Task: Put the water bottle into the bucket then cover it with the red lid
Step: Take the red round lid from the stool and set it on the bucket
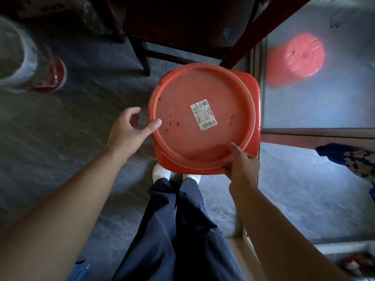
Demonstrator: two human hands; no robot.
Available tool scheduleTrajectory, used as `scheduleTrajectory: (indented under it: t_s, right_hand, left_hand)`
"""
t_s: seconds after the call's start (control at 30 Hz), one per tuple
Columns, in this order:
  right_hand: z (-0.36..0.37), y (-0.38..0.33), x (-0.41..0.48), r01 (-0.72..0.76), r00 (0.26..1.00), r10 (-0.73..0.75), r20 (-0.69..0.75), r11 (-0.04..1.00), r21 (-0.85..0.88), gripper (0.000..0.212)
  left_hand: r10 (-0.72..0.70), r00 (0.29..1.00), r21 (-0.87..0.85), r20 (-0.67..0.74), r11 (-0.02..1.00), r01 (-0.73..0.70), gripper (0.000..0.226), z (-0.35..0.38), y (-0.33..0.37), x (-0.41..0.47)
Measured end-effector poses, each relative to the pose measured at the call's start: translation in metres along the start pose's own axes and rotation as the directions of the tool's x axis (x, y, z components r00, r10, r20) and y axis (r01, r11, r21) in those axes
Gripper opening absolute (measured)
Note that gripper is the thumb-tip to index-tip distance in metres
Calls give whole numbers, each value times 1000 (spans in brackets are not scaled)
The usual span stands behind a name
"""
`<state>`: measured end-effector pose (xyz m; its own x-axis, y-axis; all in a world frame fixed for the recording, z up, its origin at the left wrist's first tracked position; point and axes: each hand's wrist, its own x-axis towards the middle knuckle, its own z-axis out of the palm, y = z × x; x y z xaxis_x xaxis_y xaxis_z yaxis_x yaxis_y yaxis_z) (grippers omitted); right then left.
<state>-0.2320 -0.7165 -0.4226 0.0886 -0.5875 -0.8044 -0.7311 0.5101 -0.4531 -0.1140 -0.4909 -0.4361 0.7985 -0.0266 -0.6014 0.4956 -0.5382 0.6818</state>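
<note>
Two hands are flanking the red lid point(203, 116), which is sitting on the red bucket point(254, 94); right hand point(242, 169) is gripping its near rim; left hand point(129, 130) is lying loose, thumb touching the left edge.

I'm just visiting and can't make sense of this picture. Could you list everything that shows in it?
red lid: one, red, round, centre of view, over a red container
paper label: one, white, printed, stuck at the lid's middle
red container: one, red, only its rim shows under the lid
dark wooden furniture: one, dark brown, top centre
glass panel: one, greyish, right, showing a blurred red reflection
patterned cloth: one, blue, right edge
clear container: one, whitish, blurred, top left
floor: grey
shoes: two, white, below the lid
trousers: dark blue, bottom centre
left hand: thumb on the lid's left edge
right hand: gripping the lid's near right edge
</note>
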Motion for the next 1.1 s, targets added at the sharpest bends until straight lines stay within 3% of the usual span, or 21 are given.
scheduleTrajectory:
  t_s: [0.1, 0.37, 0.53, 0.7, 0.9, 1.1]
  right_hand:
    - [-5, 0, 0, -28, 988, 19, 153, 998, 56, 30]
    - [-6, -1, 4, -100, 871, -37, 490, 963, 250, 25]
    - [-12, -5, 2, -59, 830, -114, 546, 956, 288, 31]
    - [-25, -9, -11, -41, 765, -147, 627, 960, 275, 40]
    - [-43, -27, -46, -14, 713, -161, 682, 970, 244, 36]
    - [-54, -60, -98, 2, 673, -142, 726, 982, 189, 39]
  left_hand:
    - [-18, 1000, -36, 15, 999, 18, 102, -2, 1, -1]
    - [-67, 996, -231, 62, 970, 79, 114, -4, -5, 3]
    - [-82, 979, -380, 188, 913, 150, 89, -5, 0, -3]
    - [-71, 941, -411, 332, 887, 211, 80, -16, 14, -22]
    - [-97, 928, -515, 359, 809, 284, 74, -39, 33, -59]
    - [-53, 973, -621, 226, 762, 186, 82, -76, 66, -108]
